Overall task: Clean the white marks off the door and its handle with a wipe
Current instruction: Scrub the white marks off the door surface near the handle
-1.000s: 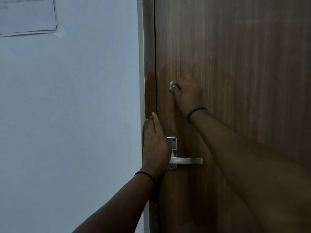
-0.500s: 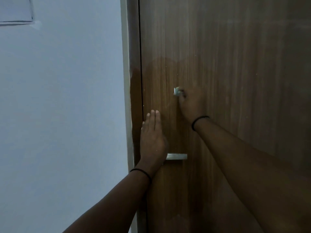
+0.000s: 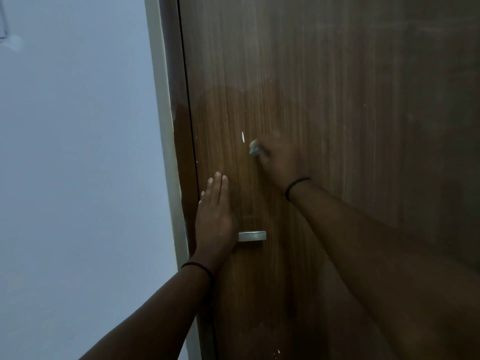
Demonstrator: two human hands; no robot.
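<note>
A brown wooden door fills the right of the head view, with a darker damp patch around its middle. My right hand presses a small bunched wipe against the door. A short white mark shows just left of the wipe. My left hand lies flat on the door near its left edge, fingers together, covering the base of the metal handle. Only the handle's lever end sticks out to the right of that hand.
The door frame runs down beside a pale wall on the left. Small white specks sit at the door edge and low on the door.
The view has swung so the door sits further right. My right hand with the wipe has slid right, uncovering a white mark. My left hand stays flat by the handle.
</note>
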